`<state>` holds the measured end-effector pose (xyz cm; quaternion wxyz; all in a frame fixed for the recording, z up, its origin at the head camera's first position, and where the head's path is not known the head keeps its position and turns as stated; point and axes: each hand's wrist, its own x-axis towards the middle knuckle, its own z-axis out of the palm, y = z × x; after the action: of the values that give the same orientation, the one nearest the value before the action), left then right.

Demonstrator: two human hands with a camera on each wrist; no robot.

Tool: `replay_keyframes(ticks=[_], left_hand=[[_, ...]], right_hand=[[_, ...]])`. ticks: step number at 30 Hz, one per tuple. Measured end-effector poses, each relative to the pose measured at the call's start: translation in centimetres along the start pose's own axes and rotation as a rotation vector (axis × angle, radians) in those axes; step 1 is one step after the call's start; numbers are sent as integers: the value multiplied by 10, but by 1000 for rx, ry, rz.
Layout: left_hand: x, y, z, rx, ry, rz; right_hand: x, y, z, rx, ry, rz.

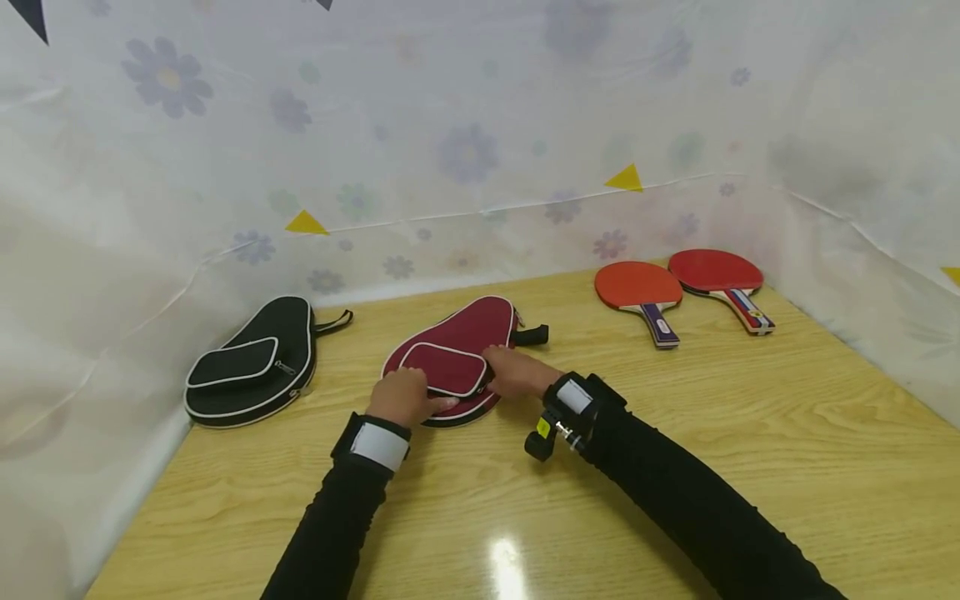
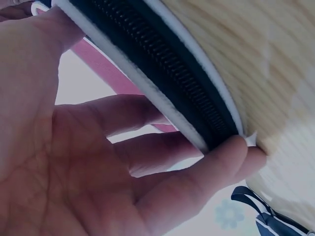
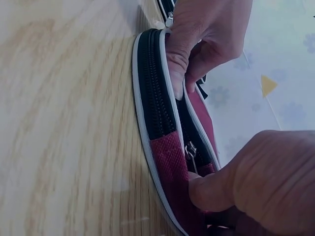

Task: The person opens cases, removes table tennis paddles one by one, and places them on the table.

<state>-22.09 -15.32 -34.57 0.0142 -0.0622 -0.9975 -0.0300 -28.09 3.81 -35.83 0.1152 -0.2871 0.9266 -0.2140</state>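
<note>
At the left of the tabletop (image 1: pixel 675 433) lies the black paddle case (image 1: pixel 255 358), its broad end near and its narrow end far and to the right, a wrist loop (image 1: pixel 335 322) reaching out beyond it.

Next comes the left hand (image 1: pixel 403 396), at the near left edge of the maroon case (image 1: pixel 474 325). Its fingers are bent over the edge and its thumb lies across the near part, so it appears to be steadying the case. The case rests flat in the middle of the far half of the tabletop, its long axis slanting from near left to far right.

On its upper face, the pocket (image 1: pixel 444 369) runs roughly left to right between the two hands, its right end slightly nearer. The relation that counts seems to be here: the zip pull (image 3: pixel 190 149) sits at the pocket's right end, right at the thumb of the right hand (image 1: pixel 517 372), which is the nearer hand to it. The fingers there are nearly closed and seem to pinch the tab, though the index tip is hidden. From the pull, the pocket's zip band leads left towards the left hand.

Farther right, well apart, lie an orange-faced paddle (image 1: pixel 637 285) and a red paddle (image 1: pixel 716 271), handles pointing near and right.
</note>
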Motion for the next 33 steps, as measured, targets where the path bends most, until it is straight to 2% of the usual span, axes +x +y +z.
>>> replay_keyframes(ticks=[9,12,16,19,22,28,33], left_hand=[[-1,11,-1,61,41,-8],[-1,13,0,87,74,-8],[0,11,4,138,79,-54],[1,5,8,162,50,-85],[3,-2,11,124,32,-62],[9,-11,8,-18,-20,39],[13,-12,7,7,-2,61]], right_hand=[[-3,5,-6,43,-5,-8],[-2,8,-7,51,-8,-7],[2,11,-7,66,-16,3],[4,11,-5,73,-25,8],[4,11,-2,61,-32,-1],[-2,5,-1,51,-42,-3],[-8,-7,2,105,-98,13]])
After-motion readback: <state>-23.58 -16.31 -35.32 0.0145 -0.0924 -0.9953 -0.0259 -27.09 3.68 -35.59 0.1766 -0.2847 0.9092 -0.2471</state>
